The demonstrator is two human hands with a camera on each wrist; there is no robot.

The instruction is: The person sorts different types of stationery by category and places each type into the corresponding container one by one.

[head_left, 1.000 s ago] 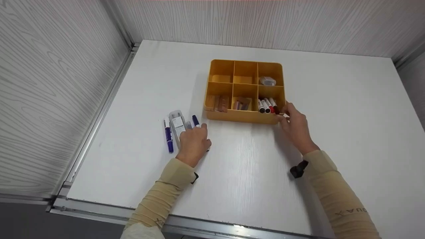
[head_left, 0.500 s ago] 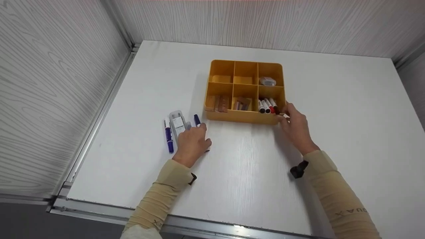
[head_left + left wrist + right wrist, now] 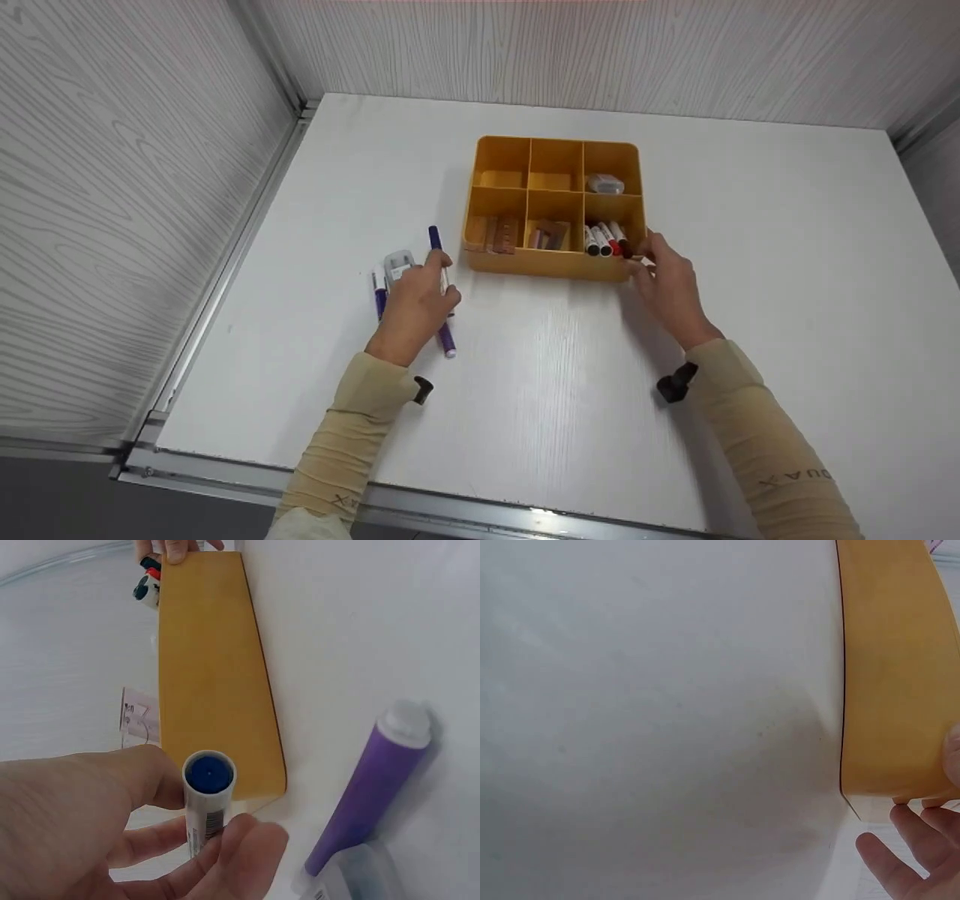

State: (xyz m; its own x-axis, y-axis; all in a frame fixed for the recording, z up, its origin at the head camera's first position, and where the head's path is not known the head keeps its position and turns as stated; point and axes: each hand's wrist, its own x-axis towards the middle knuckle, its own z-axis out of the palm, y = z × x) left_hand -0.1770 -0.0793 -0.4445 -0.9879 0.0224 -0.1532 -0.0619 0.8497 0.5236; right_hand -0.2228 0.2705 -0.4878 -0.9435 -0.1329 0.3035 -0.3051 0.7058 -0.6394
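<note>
My left hand (image 3: 414, 306) grips a white marker with a blue cap (image 3: 435, 238), lifted over the table left of the yellow divided box (image 3: 547, 265). In the left wrist view the marker's blue end (image 3: 209, 774) faces the camera, between thumb and fingers. My right hand (image 3: 670, 291) holds the box at its front right corner, thumb (image 3: 952, 756) on the front wall and fingers round the side. Below the left hand lie a purple marker (image 3: 367, 791), a clear plastic case (image 3: 398, 262) and a white-and-purple marker (image 3: 379, 291), all partly hidden by it in the head view.
Several white markers (image 3: 600, 238) with dark and red ends fill the box's front right compartment. Behind them sits a small clear item (image 3: 605, 184). Pinkish transparent pieces (image 3: 500, 234) and small flat items (image 3: 550, 234) occupy the other front compartments. Panelled walls (image 3: 600, 52) border the table.
My left hand has moved left and slightly back, raising the blue-capped marker off the table and exposing the purple marker's end. The right hand and box stay put.
</note>
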